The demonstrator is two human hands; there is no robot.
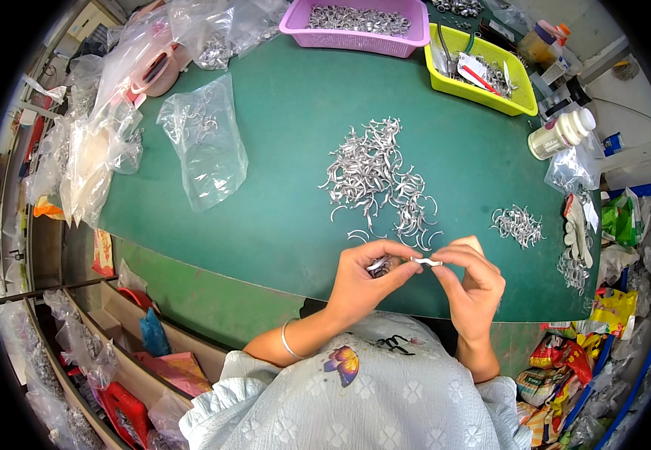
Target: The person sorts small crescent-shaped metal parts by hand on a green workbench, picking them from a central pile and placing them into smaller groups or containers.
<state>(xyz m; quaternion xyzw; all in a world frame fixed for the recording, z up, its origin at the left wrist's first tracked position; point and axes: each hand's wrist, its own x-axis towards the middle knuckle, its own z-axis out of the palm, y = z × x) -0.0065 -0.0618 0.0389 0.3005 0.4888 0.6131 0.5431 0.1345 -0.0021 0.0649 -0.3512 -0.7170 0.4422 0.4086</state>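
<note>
Metal piece (426, 262): 1 | pinching: left hand (367, 276), right hand (472, 283) | purple basin (355, 43): 1

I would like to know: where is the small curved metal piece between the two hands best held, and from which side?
Probably the curved metal piece is best pinched at its right end, from the right. It is thin and narrow and lies crosswise; the left hand has its left end, and the right hand faces the other.
</note>
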